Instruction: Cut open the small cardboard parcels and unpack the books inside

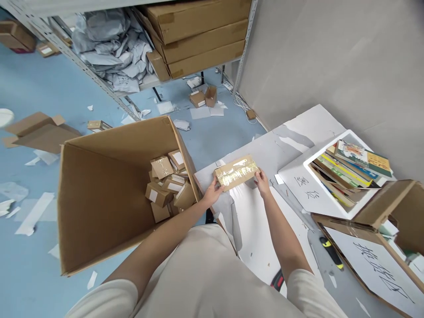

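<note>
A flat brown cardboard package (236, 172) with shiny clear tape along it is held over the near end of the white-covered table (255, 221). My left hand (213, 193) grips its left end, fingers closed on the edge. At the right end, my right hand (262, 181) pinches the corner. Left of the table stands a large open carton (109, 194), tilted in view, with several small brown boxes (159, 194) heaped inside near its right wall.
On the table's right are a white foam box (304, 190) of books and an open carton (364, 260) with a handwritten sheet. A yellow-black cutter (331, 252) lies beside them. Behind, a metal shelf (145, 86) holds grey parcels and long boxes. Paper scraps litter the blue floor.
</note>
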The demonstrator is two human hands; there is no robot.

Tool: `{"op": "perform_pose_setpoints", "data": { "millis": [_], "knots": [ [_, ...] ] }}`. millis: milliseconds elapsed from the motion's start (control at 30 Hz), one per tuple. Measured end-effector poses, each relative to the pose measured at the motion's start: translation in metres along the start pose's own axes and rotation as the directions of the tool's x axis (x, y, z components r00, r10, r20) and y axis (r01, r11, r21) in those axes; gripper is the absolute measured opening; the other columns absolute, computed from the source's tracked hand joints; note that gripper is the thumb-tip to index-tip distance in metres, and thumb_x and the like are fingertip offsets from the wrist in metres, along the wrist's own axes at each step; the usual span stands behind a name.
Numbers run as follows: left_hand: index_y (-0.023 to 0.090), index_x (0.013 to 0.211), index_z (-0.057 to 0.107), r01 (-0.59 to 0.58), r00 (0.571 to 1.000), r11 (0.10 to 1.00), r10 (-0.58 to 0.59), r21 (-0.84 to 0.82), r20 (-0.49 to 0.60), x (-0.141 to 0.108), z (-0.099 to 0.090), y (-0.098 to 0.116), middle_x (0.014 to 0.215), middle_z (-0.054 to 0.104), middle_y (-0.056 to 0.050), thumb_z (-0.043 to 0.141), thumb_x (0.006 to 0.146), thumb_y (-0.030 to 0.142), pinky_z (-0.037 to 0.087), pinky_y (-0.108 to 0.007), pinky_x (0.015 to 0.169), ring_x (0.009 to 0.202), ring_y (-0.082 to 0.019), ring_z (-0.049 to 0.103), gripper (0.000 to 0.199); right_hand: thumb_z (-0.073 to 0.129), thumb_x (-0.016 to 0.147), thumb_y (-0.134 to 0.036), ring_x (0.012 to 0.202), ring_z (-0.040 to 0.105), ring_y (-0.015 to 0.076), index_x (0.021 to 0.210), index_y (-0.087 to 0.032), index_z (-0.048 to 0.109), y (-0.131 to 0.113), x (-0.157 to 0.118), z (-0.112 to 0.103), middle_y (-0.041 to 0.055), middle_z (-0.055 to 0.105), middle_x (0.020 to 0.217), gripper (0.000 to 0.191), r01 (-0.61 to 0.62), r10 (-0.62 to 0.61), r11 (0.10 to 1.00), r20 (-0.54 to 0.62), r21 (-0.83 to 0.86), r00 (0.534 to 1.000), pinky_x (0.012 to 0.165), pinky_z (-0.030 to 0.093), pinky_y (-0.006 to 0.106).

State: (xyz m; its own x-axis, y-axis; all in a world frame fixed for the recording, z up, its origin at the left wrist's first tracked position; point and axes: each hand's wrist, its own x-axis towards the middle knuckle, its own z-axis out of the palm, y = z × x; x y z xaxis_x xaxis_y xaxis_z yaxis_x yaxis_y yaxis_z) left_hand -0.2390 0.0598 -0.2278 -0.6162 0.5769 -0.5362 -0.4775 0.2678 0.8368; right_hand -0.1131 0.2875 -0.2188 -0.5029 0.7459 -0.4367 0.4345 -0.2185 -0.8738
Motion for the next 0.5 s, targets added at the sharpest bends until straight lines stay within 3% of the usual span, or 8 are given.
{"op": "perform_pose_setpoints", "data": {
  "millis": [67,133,167,233,300,367,433,500],
  "knots": [
    [0.022,0.148,0.028,0.043,0.999,0.999,-0.043,0.016,-0.014,-0.002,-0.004,0.002,0.152,0.034,-0.014,0.075,0.07,0.048,0.036,-0.043,0.111,0.132,-0.031,0.045,0.095,0.048,0.081,-0.063,0.131,0.044,0.0261,0.141,-0.024,0.038,-0.002,-0.003,0.001,0.0132,0.04,0.148,0.072,0.027,-0.03,0.998,-0.075,-0.05,0.997,0.102,0.042,0.045],
    [0.02,0.148,0.028,0.078,0.997,0.997,-0.077,0.017,-0.019,-0.006,-0.011,0.003,0.153,0.03,-0.017,0.076,0.068,0.05,0.036,-0.044,0.11,0.132,-0.033,0.044,0.098,0.047,0.082,-0.061,0.134,0.04,0.0272,0.14,-0.018,0.039,-0.008,-0.008,0.004,0.017,0.038,0.148,0.073,0.124,-0.159,0.977,-0.209,-0.172,0.965,0.108,0.035,0.047],
    [0.019,0.148,0.029,0.087,0.996,0.996,-0.086,0.014,-0.017,-0.008,-0.016,0.004,0.152,0.03,-0.018,0.077,0.067,0.05,0.037,-0.044,0.11,0.132,-0.034,0.044,0.099,0.048,0.082,-0.06,0.136,0.037,0.0279,0.14,-0.015,0.039,-0.013,-0.012,0.008,0.0189,0.038,0.147,0.073,0.196,-0.267,0.946,-0.279,-0.257,0.922,0.111,0.03,0.048],
    [0.017,0.145,0.034,0.088,0.996,0.996,-0.088,0.012,-0.011,-0.013,-0.03,0.003,0.151,0.032,-0.02,0.079,0.065,0.048,0.038,-0.045,0.109,0.132,-0.035,0.044,0.097,0.049,0.083,-0.056,0.139,0.031,0.0292,0.139,-0.011,0.037,-0.028,-0.021,0.021,0.0215,0.036,0.148,0.073,0.349,-0.508,0.834,-0.35,-0.427,0.787,0.114,0.023,0.052],
    [0.013,0.141,0.041,0.079,0.997,0.997,-0.079,0.018,-0.021,-0.019,-0.049,0.001,0.148,0.037,-0.022,0.081,0.064,0.044,0.039,-0.045,0.108,0.131,-0.035,0.045,0.092,0.049,0.084,-0.051,0.143,0.024,0.0305,0.139,-0.011,0.034,-0.048,-0.033,0.043,0.0223,0.03,0.15,0.07,0.483,-0.693,0.693,-0.31,-0.535,0.651,0.114,0.02,0.056],
    [0.013,0.134,0.05,0.049,0.999,0.999,-0.048,0.016,-0.025,-0.025,-0.075,-0.002,0.143,0.045,-0.02,0.08,0.066,0.04,0.04,-0.045,0.107,0.128,-0.033,0.049,0.08,0.05,0.084,-0.047,0.144,0.02,0.0316,0.139,-0.012,0.032,-0.071,-0.047,0.077,0.0224,0.026,0.151,0.067,0.597,-0.798,0.567,-0.198,-0.567,0.569,0.113,0.019,0.06],
    [0.014,0.126,0.057,0.021,0.999,0.999,-0.02,0.029,-0.035,-0.03,-0.107,-0.008,0.135,0.055,-0.017,0.077,0.07,0.037,0.042,-0.044,0.106,0.122,-0.03,0.055,0.064,0.051,0.085,-0.043,0.143,0.023,0.0318,0.138,-0.014,0.032,-0.091,-0.062,0.122,0.022,0.028,0.15,0.064,0.694,-0.846,0.475,-0.062,-0.541,0.53,0.111,0.022,0.061],
    [0.015,0.121,0.06,0.029,0.998,0.998,-0.026,0.05,-0.061,-0.035,-0.146,-0.016,0.127,0.062,-0.015,0.074,0.072,0.035,0.044,-0.042,0.104,0.116,-0.027,0.06,0.055,0.051,0.085,-0.039,0.14,0.03,0.0302,0.136,-0.015,0.035,-0.104,-0.076,0.174,0.0211,0.035,0.147,0.059,0.772,-0.848,0.429,0.084,-0.468,0.523,0.111,0.026,0.058]
  ]
}}
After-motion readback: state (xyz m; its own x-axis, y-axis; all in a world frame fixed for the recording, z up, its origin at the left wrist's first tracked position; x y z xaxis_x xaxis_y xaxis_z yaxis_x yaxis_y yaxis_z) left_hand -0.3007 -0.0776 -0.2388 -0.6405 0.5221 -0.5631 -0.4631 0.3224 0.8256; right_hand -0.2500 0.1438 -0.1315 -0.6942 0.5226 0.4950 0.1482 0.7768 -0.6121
